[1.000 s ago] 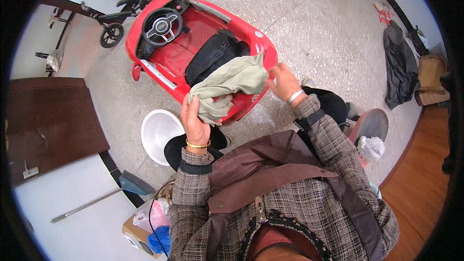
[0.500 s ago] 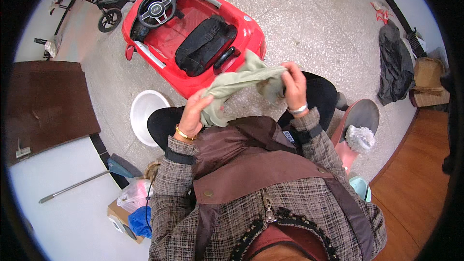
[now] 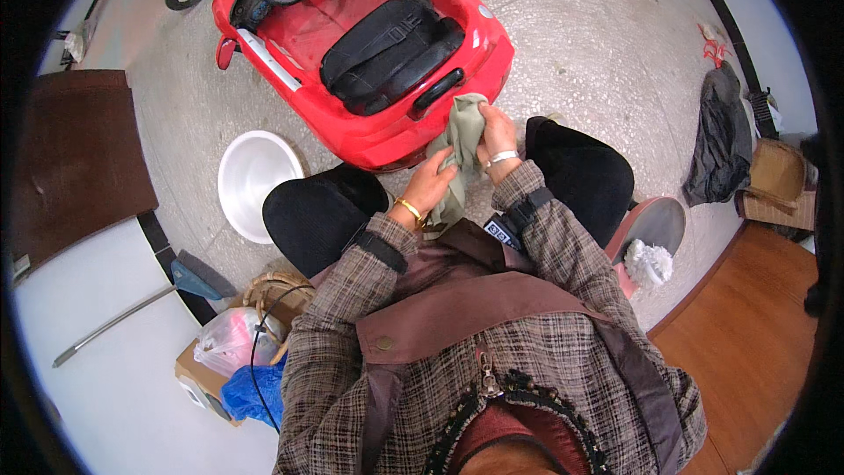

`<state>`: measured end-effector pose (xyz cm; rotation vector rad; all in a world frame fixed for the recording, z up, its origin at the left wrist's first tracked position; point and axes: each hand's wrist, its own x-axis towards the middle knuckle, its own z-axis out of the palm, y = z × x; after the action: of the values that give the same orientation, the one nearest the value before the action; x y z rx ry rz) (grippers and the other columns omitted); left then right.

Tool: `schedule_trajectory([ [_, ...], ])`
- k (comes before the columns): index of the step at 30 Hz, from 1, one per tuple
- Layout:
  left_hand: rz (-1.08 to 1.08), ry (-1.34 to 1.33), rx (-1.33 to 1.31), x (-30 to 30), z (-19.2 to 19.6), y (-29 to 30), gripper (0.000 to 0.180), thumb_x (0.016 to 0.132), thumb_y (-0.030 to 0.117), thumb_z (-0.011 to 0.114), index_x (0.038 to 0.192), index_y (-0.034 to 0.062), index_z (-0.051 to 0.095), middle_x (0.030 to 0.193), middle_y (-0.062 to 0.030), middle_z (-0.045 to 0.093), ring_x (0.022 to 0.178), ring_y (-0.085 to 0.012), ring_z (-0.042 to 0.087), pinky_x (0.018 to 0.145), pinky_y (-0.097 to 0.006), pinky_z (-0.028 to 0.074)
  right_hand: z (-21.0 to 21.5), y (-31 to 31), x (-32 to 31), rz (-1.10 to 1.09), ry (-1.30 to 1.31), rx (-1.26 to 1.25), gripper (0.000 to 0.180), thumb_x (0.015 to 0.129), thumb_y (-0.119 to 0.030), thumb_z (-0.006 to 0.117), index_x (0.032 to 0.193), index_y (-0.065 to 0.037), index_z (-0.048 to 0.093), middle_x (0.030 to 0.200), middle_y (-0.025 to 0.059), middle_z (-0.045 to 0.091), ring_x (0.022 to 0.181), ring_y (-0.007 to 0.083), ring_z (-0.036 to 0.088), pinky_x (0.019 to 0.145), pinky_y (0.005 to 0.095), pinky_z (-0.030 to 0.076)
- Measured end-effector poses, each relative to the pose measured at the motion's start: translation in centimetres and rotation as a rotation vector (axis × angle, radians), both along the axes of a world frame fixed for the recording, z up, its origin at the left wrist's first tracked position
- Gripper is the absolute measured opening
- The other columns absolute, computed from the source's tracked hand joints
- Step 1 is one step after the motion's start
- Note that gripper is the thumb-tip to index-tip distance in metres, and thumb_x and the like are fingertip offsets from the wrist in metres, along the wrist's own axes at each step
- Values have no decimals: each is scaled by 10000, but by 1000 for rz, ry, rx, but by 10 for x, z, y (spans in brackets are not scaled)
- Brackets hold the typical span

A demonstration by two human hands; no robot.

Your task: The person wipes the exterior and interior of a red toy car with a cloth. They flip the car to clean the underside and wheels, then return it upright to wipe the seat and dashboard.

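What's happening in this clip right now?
A person sits on a speckled floor in front of a red ride-on toy car. Both hands grip a greenish-grey cloth: the left hand clasps its lower part, the right hand its upper part, bunched just in front of the car's near edge. A white basin stands on the floor to the person's left, and a dark garment lies further off to the right.

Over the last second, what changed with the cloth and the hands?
The cloth, spread wide between both hands a second ago, is now bunched into a narrow upright bundle. The left hand and right hand have come close together, and both still grip it. The red toy car and white basin are unchanged.
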<state>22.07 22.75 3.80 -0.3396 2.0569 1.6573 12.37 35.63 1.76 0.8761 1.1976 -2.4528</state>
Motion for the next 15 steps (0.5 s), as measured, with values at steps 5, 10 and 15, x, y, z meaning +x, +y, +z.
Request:
schedule_trajectory([
  [5,231,-136,174,-16,-25,5,504,882,96,543,1354,-34,421,1313,-140,518,1185,-204,485,998,-309,375,-20,-28,-12,475,275,472,185,829,-114,602,946,25,638,824,95,639,807,260,618,768,364,502],
  [10,332,-43,295,-6,-59,16,416,857,153,601,1248,27,535,1148,-163,637,1076,-262,591,893,-351,445,-18,-39,-8,880,939,1443,243,698,-144,627,909,-29,668,916,153,604,949,343,554,894,473,415],
  [15,407,-70,377,-3,-62,23,405,837,103,585,1231,15,541,1114,-153,639,1056,-235,585,885,-338,443,-6,-36,-8,1052,971,1682,232,700,-198,634,897,-89,690,942,76,616,1020,259,534,942,565,300],
])
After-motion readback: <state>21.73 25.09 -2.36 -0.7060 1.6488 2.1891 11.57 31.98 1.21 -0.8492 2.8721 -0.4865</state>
